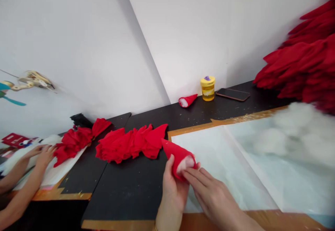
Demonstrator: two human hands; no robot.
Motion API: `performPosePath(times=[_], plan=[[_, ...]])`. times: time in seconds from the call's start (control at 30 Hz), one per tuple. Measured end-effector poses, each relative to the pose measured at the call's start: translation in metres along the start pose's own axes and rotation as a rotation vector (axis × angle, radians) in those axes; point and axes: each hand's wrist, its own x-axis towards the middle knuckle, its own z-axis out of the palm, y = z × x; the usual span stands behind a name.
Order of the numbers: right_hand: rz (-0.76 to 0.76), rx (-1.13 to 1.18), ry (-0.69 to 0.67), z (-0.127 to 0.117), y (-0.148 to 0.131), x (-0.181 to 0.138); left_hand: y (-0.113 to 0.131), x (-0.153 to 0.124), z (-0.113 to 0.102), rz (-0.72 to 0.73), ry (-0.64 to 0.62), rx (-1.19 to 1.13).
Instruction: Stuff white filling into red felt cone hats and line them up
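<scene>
My left hand (175, 185) is wrapped round a small red felt cone hat (176, 153), its point tilted to the upper left. The cone's open end faces me and shows white stuffing (187, 162) inside. The fingers of my right hand (214, 191) are pressed together at that opening, on the stuffing; their tips are partly hidden. Left of the cone, a row of flat red felt cones (131, 142) lies on the black table (125, 189). Another stuffed red cone (188, 100) rests on its side near the wall.
White paper (209, 147) covers the table at right, with a blurred heap of loose stuffing (295, 129). A yellow-lidded jar (208, 88) and a phone (232, 94) stand by the wall. Red felt pieces (306, 60) pile high at right. A co-worker's hands (43, 154) are at left.
</scene>
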Motion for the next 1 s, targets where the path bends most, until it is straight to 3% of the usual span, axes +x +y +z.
performPosePath(times=[0.13, 0.4, 0.53, 0.7, 0.8, 1.0], plan=[[-0.080, -0.019, -0.074, 0.018, 0.005, -0.005, -0.002, -0.001, -0.005, -0.036, 0.029, -0.019], [-0.019, 0.162, -0.112, -0.010, 0.009, -0.010, -0.020, 0.003, -0.020, 0.153, -0.029, 0.028], [0.014, 0.157, -0.161, 0.000, 0.008, -0.005, -0.025, -0.001, -0.021, 0.212, -0.091, 0.087], [-0.072, 0.060, -0.166, 0.011, 0.010, -0.008, -0.023, -0.006, -0.020, 0.264, -0.156, 0.226], [-0.077, 0.082, -0.181, 0.000, 0.013, -0.014, -0.010, -0.004, -0.020, 0.293, -0.151, 0.412], [0.159, 0.133, -0.167, -0.034, 0.035, -0.037, 0.036, 0.003, -0.044, 0.618, -0.292, 1.145]])
